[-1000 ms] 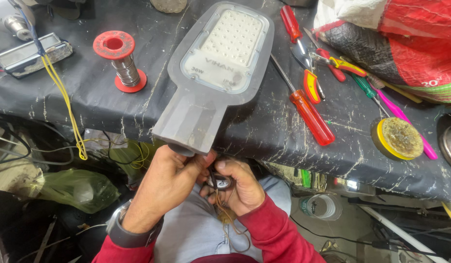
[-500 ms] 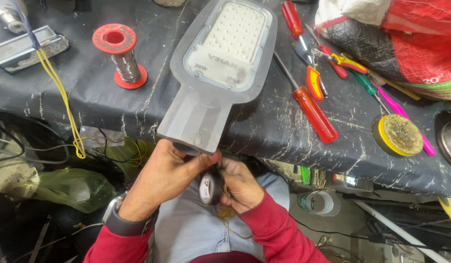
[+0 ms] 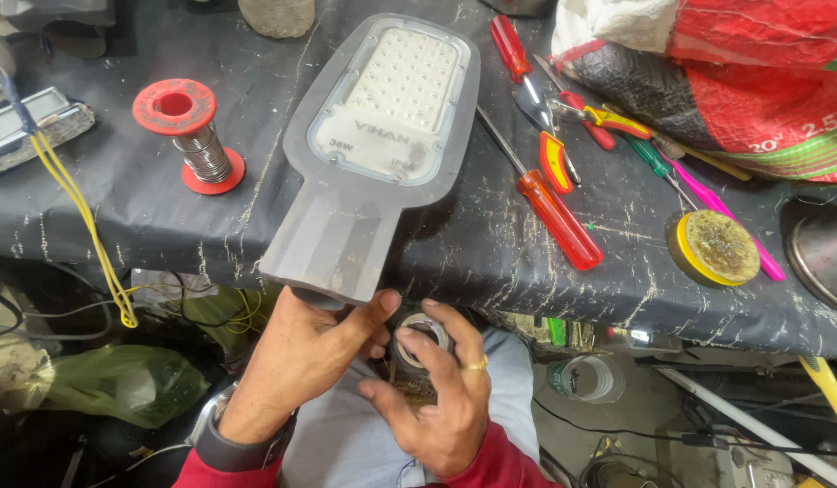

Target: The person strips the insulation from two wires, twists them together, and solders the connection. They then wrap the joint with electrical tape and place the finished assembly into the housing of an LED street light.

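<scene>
right hand: right hand [image 3: 441, 398] sitting nearest the camera, below the table edge, fingers curling around a small round metal ring [image 3: 420, 333], pinching it between thumb and fingertips; gold band on one finger.
left hand: left hand [image 3: 305, 357] gripping the underside of the lamp's neck end, thumb pressing up beside the ring; dark watch on the wrist, red sleeves on both arms.
metal ring: sitting right at the open end of the lamp's mounting neck, touching both hands; can't tell if it is threaded on.
street light: grey LED street light [image 3: 382, 145] lying face up on the table, neck overhanging the near edge, white LED panel pointing away from the person.
table: black scratched table cover [image 3: 490, 262] carrying everything.
right of lamp: long red-handled screwdriver [image 3: 549, 208] lying just beside the lamp head; yellow round tin [image 3: 715, 248] of brownish paste near the edge; pliers [image 3: 549, 136] and a pink-handled tool [image 3: 725, 212] lying further back.
left of lamp: red solder spool [image 3: 188, 131] standing upright; yellow wire [image 3: 79, 217] hanging over the edge.
far right: red woven sack [image 3: 734, 72] resting at the back.
</scene>
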